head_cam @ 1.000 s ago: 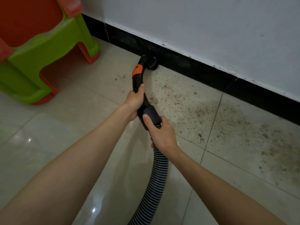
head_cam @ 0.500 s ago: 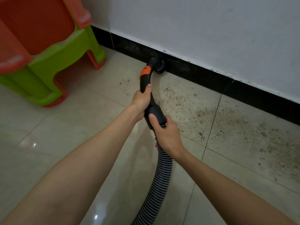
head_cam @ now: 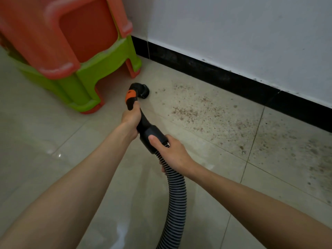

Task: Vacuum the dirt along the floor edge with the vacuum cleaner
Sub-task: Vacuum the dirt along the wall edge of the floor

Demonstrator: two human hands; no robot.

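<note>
The black vacuum handle (head_cam: pixel 143 123) with an orange button (head_cam: pixel 130 96) curves down to a round black nozzle (head_cam: pixel 144 91) resting on the tile, a little out from the black baseboard (head_cam: pixel 224 76). My left hand (head_cam: pixel 130 119) grips the handle just behind the orange button. My right hand (head_cam: pixel 168 151) grips the thick black cuff where the ribbed grey hose (head_cam: pixel 175 198) joins. Brown dirt specks (head_cam: pixel 201 112) lie scattered on the beige tiles to the right of the nozzle, along the baseboard.
Stacked orange and green plastic stools (head_cam: pixel 75 56) stand at the upper left, close to the nozzle. The white wall (head_cam: pixel 233 27) runs diagonally above the baseboard. More dark grime (head_cam: pixel 309 155) covers the tile at far right. The hose trails toward the bottom edge.
The nozzle has drawn back from the baseboard onto the open tile, nearer the stools. Both hands keep their grip, and the view has shifted so the stools loom larger.
</note>
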